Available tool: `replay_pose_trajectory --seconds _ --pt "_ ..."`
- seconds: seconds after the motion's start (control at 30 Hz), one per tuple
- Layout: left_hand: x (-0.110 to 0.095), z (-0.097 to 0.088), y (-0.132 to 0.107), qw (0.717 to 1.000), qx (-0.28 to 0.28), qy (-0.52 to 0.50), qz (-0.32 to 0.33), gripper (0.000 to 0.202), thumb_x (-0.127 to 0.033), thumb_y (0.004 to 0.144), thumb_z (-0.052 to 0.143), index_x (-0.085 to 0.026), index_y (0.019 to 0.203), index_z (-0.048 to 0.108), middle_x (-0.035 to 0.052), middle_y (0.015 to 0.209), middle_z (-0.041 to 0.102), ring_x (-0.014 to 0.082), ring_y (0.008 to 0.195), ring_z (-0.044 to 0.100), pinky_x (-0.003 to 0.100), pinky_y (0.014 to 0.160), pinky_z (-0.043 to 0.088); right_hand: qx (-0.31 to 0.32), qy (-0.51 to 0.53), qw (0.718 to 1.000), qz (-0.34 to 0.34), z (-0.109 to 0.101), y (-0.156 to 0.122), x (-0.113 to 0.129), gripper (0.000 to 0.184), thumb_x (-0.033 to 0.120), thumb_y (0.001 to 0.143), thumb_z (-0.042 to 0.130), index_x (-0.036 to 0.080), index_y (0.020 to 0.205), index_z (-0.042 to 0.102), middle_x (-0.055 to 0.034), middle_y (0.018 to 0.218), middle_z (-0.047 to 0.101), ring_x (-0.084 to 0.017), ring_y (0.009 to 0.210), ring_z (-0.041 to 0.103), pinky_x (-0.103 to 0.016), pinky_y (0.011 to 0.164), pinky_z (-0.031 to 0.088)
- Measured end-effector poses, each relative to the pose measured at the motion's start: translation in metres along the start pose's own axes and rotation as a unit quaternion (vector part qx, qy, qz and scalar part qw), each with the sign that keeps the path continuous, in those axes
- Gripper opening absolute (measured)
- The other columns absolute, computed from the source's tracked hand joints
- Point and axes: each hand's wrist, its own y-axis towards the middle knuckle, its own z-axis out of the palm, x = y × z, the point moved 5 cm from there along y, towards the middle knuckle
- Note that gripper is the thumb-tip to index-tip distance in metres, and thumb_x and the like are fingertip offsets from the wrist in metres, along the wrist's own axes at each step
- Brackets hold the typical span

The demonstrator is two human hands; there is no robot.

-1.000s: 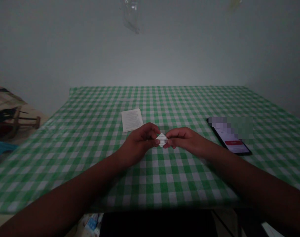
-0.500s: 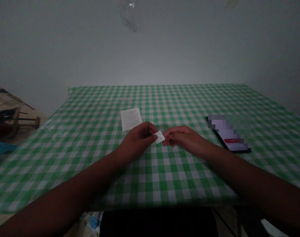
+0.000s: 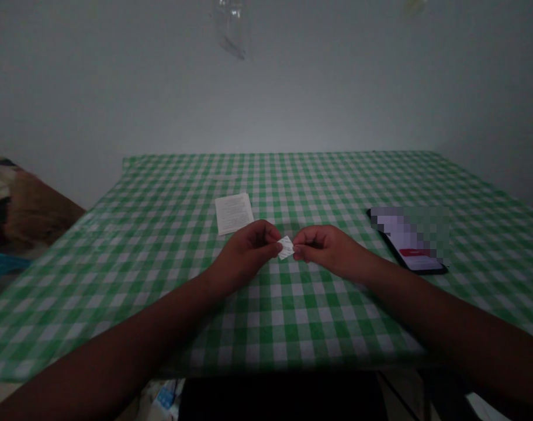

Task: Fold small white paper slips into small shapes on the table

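Observation:
Between my two hands, above the checked cloth, is a small white square of paper-like material (image 3: 286, 248) with faint printed lines, turned corner-down. My left hand (image 3: 252, 248) pinches its left corner between thumb and fingers. On the opposite side, my right hand (image 3: 321, 247) has its thumb and fingertips closed on the right corner. Just behind my left hand lies a printed white leaflet (image 3: 234, 213), flat on the cloth. What the small square is exactly, I cannot make out.
A green and white checked tablecloth (image 3: 284, 327) covers the table. To the right lies a phone (image 3: 418, 254) with a lit, partly pixelated screen. A clear plastic bag (image 3: 232, 29) hangs on the wall behind. At the far left is a blue plastic object (image 3: 3, 266).
My right hand's fingers have shifted into a thumb-and-finger pinch on the right corner of the white square. My left hand keeps its grip. The view has tilted slightly.

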Motion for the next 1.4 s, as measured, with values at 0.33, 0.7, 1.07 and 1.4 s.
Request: replay_pose_trajectory --seconds 0.33,0.7,1.07,1.4 --pt "0.000 0.004 -0.001 1.000 0.000 0.017 0.009 0.021 -0.023 0.080 0.072 -0.018 0.098 0.063 -0.0023 0.082 0.063 0.0108 0.076 0.061 0.026 0.071 0.047 -0.019 0.040 0.999 -0.026 0.000 0.001 0.003 0.014 0.032 0.082 0.068 0.019 0.082 0.067 0.0035 0.068 0.057 -0.010 0.063 0.049 -0.027 0.060 0.038" --pt "0.006 0.001 0.003 0.996 0.016 0.084 -0.009 0.013 -0.029 0.078 0.074 -0.017 0.080 0.068 -0.0011 0.074 0.066 0.0110 0.069 0.058 0.025 0.067 0.044 -0.039 -0.003 0.997 -0.067 0.001 0.001 -0.001 0.013 0.031 0.085 0.065 0.019 0.079 0.065 0.0027 0.072 0.058 -0.012 0.068 0.051 -0.027 0.064 0.040" --pt "0.000 0.006 -0.001 0.998 0.029 -0.010 -0.049 0.011 -0.025 0.074 0.073 -0.017 0.079 0.068 -0.0022 0.065 0.063 0.0108 0.062 0.057 0.025 0.063 0.045 -0.045 0.012 0.998 -0.047 0.001 -0.001 0.001 0.019 0.036 0.087 0.064 0.019 0.077 0.067 0.0018 0.069 0.059 -0.013 0.066 0.051 -0.028 0.064 0.042" --pt "-0.003 0.006 -0.002 1.000 0.004 0.031 -0.002 0.010 -0.025 0.079 0.070 -0.016 0.082 0.068 -0.0012 0.071 0.065 0.0104 0.066 0.057 0.024 0.065 0.044 -0.004 0.109 0.994 -0.033 0.009 0.002 -0.003 0.024 0.033 0.075 0.079 0.020 0.086 0.062 0.0031 0.077 0.061 -0.012 0.072 0.056 -0.027 0.066 0.044"
